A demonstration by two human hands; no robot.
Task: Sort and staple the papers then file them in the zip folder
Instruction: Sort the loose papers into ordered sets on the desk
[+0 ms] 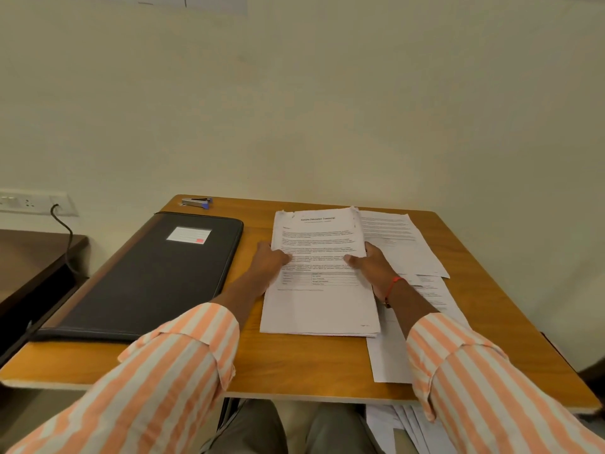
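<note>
A stack of printed white papers (pixel 319 244) lies in the middle of the wooden table (pixel 294 365). My left hand (pixel 270 262) grips the stack's left edge, thumb on top of the page. My right hand (pixel 371 262) grips its right edge, thumb on the top sheet too. More loose sheets (pixel 397 239) lie under and to the right of the stack. A black zip folder (pixel 154 276) with a white label lies shut on the table's left side. A small stapler (pixel 196 202) sits at the far left corner, apart from both hands.
A pale wall stands just behind the table. At the left there is a dark side table (pixel 29 257), and a wall socket with a black cable (pixel 64 231). Several more papers (pixel 402 427) lie on my lap below the table's near edge.
</note>
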